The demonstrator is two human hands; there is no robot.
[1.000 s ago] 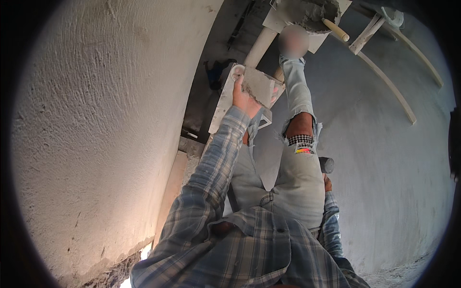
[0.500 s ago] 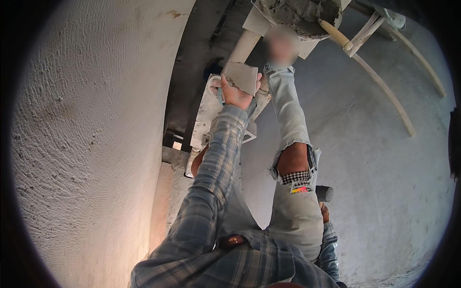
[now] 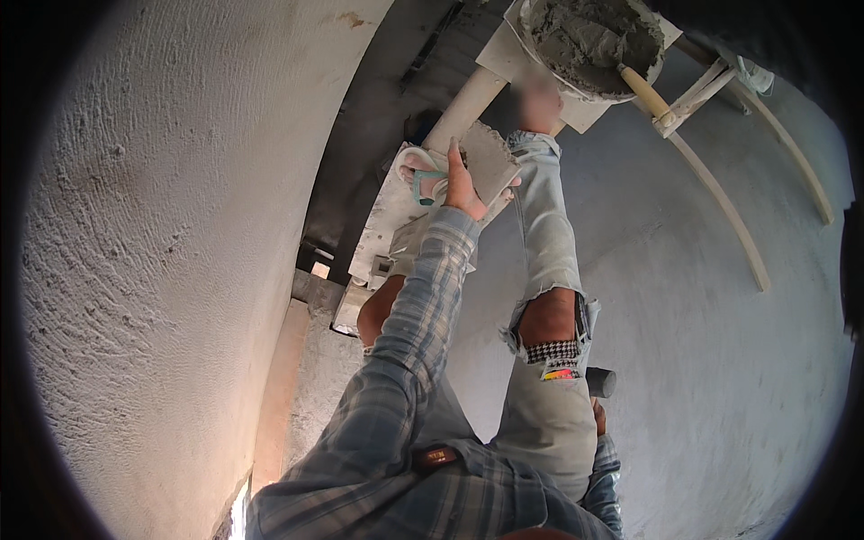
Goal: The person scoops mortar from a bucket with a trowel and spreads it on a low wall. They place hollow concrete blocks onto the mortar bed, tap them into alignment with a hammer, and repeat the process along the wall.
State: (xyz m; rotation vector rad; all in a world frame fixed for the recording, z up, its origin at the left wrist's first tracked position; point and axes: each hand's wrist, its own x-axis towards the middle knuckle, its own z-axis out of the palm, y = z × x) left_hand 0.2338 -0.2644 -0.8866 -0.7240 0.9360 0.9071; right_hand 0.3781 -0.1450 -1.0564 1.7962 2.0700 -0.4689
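My left hand (image 3: 463,191) is stretched out ahead, with its thumb along one edge of a flat grey tile (image 3: 498,166) and fingertips showing at the other edge. Grey mortar covers the tile's upper face, and the tile is tilted. Low at the right, beside my thigh, my right hand (image 3: 599,416) is closed below the dark head of a mallet (image 3: 603,382); most of the grip is hidden by my leg. A round tub of wet mortar (image 3: 576,40) stands beyond the left hand, with a trowel's wooden handle (image 3: 643,92) sticking out over its rim.
A rough plastered wall (image 3: 171,234) fills the left side. My feet rest on a narrow, mortar-stained board (image 3: 378,234) and by the tub. Dark gaps lie between board and wall. Wooden bars (image 3: 720,202) stand against the smooth grey surface (image 3: 684,360) at the right.
The tile has turned and tilted in my left hand, whose thumb now points up along its edge. The view has shifted slightly, showing more of the tub. The right hand keeps the mallet.
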